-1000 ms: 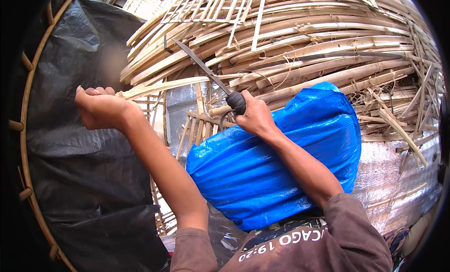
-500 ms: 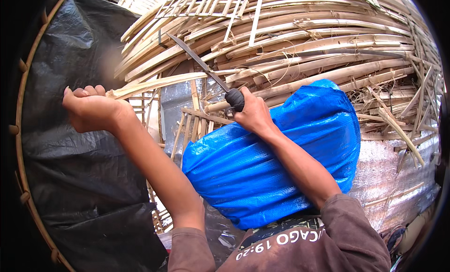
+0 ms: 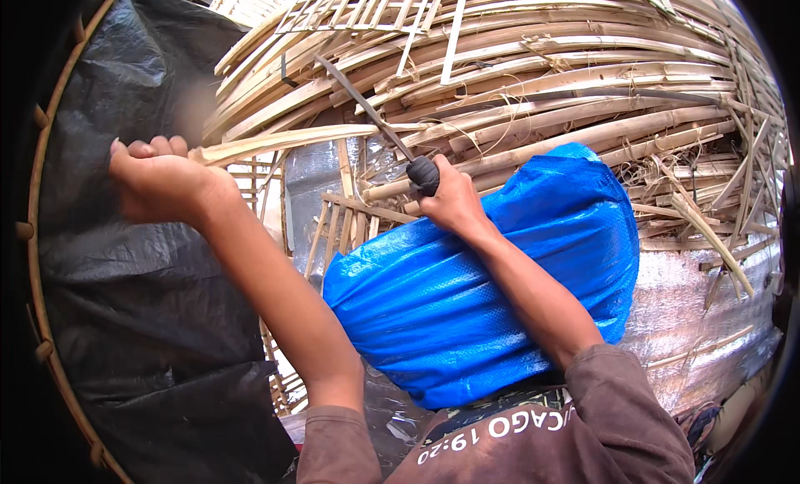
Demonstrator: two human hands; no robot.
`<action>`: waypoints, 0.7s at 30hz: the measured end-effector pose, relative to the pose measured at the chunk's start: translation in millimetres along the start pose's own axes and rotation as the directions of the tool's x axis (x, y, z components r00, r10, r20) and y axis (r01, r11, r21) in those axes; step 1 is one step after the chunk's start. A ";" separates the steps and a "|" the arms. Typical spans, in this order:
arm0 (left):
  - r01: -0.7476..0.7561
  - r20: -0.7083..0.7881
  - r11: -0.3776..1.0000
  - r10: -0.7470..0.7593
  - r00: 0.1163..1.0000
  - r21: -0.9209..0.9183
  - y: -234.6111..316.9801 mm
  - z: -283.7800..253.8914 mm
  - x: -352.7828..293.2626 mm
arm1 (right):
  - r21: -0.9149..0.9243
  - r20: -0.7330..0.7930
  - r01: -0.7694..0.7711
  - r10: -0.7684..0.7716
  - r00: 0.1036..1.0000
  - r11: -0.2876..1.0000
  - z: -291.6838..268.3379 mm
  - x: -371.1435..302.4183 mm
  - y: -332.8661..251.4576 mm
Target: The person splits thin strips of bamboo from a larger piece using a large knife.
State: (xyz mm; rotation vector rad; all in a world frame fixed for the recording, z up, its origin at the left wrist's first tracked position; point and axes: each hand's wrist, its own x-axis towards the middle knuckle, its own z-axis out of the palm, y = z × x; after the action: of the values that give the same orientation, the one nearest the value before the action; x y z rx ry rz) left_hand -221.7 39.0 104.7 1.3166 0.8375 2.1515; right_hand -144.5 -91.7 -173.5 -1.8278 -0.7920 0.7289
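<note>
A heap of split bamboo strips (image 3: 583, 92) fills the far side ahead of you. At your left stands a round bamboo-framed tray covered in black plastic sheet (image 3: 125, 317). A blue woven tarp bundle (image 3: 500, 284) sits in your lap, under your right forearm. Your left hand (image 3: 162, 184) is clenched around one end of a long bamboo strip (image 3: 292, 140). Your right hand (image 3: 450, 202) grips the dark handle of a long knife (image 3: 375, 121), whose blade crosses that strip.

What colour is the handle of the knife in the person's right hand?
Black. The knife handle shows in the head view, gripped by the right hand, with a dark grey blade above it.
</note>
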 end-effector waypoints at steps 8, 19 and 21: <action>-0.029 -0.011 1.000 0.029 1.000 0.006 0.0 -8.6 3.2 | 0.476 0.284 -0.214 0.081 0.955 0.853 -8.9 5.4 -18.9; 0.016 -0.003 1.000 -0.016 1.000 -0.006 0.5 -7.5 1.7 | 0.025 -0.037 0.184 -0.183 0.982 0.983 1.4 -12.9 0.9; 0.044 -0.021 0.999 -0.044 0.999 -0.001 3.9 -16.9 8.0 | -0.071 0.013 -0.018 0.019 1.000 0.997 2.5 -4.0 5.6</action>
State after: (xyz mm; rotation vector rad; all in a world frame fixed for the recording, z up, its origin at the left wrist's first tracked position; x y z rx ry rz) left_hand -240.6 37.4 106.4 1.2658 0.8666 2.1346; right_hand -147.7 -95.2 -179.0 -1.8974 -0.8198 0.7347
